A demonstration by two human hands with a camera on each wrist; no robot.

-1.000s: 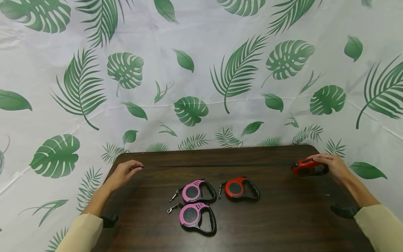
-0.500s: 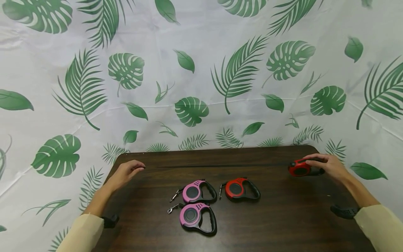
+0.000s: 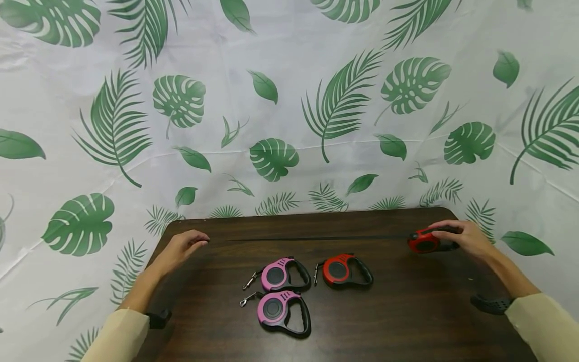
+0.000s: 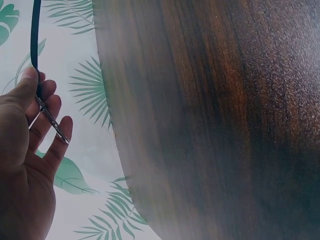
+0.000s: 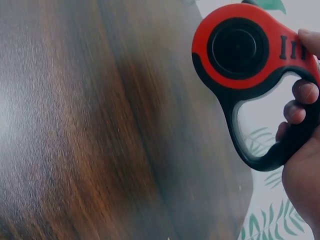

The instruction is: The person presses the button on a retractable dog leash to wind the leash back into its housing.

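My right hand [image 3: 468,239] grips the black handle of a red retractable dog leash [image 5: 237,47], fingers curled through the loop and thumb on top. From its case a thin black strap [image 3: 307,238] runs out straight across the back of the table. At the other end my left hand [image 4: 30,135] pinches the strap just above its metal clip [image 4: 52,120], which lies against the fingers. Between the hands, lower on the table, lie another red leash [image 3: 336,270] and two pink leashes, one [image 3: 275,276] behind the other [image 3: 273,308].
The dark wood table [image 3: 384,322] has rounded back corners. Close behind it hangs a white cloth [image 3: 289,115] printed with green leaves. Metal clips stick out to the left of the three lying leashes.
My right hand has moved slightly left with the red leash, drawing nearer the left hand. The left hand has hardly moved, and the strap still stretches between them.
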